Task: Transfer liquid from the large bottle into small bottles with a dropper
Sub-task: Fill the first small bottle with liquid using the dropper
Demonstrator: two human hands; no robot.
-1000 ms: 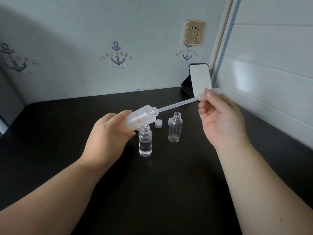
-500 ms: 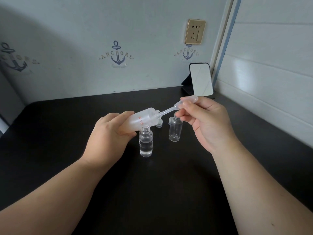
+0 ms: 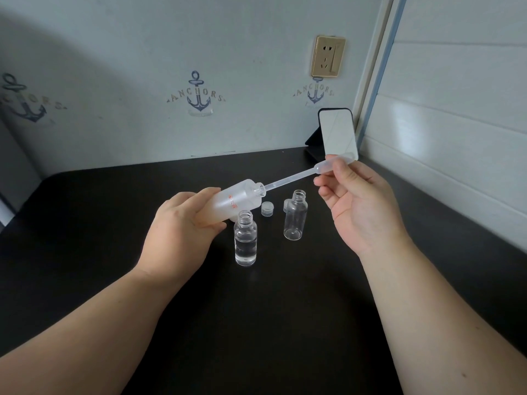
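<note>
Inside tilted large bottle (image 3: 236,199), dropper (image 3: 296,175) tip

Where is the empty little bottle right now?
The empty small bottle stands upright on the black table, right of centre, just left of the right hand and beside a loose cap.

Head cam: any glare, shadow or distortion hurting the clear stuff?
Head view: wide-angle bend curves the wall edge; big soft shadow on the wall upper left; mirror washed out bright; dropper and empty small bottle faint but sharp against the dark table.
</note>
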